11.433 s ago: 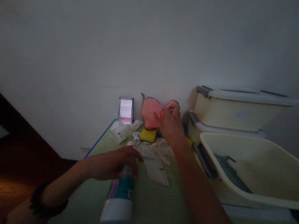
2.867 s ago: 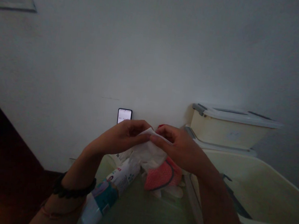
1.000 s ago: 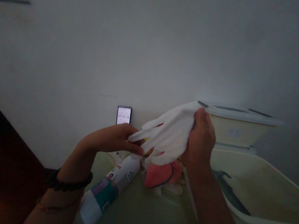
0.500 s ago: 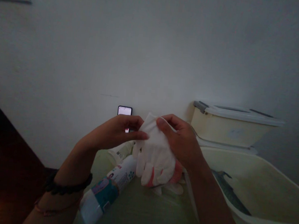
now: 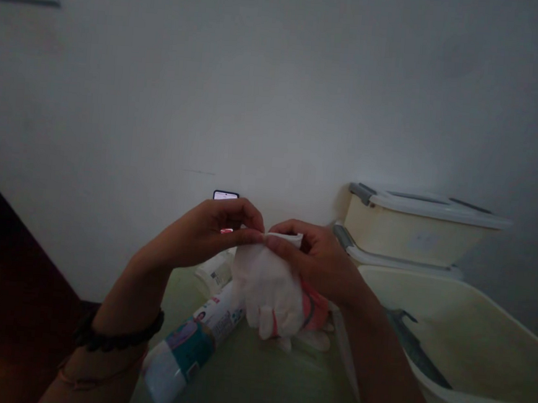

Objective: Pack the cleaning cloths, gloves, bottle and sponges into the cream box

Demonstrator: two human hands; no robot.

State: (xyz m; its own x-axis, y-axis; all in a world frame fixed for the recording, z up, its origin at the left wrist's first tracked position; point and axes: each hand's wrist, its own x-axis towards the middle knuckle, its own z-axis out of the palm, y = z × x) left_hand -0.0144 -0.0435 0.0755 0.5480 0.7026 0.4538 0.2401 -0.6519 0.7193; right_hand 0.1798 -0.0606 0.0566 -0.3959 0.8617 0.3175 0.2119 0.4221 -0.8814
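Glove (image 5: 267,282) hangs white above the green table (image 5: 259,384), top edge pinched by left hand (image 5: 206,231) and right hand (image 5: 327,262).

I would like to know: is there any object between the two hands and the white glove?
Nothing visible: the left hand and right hand pinch the glove directly at its upper edge. The pink cloth and bottle are partly hidden behind it, not in the way.
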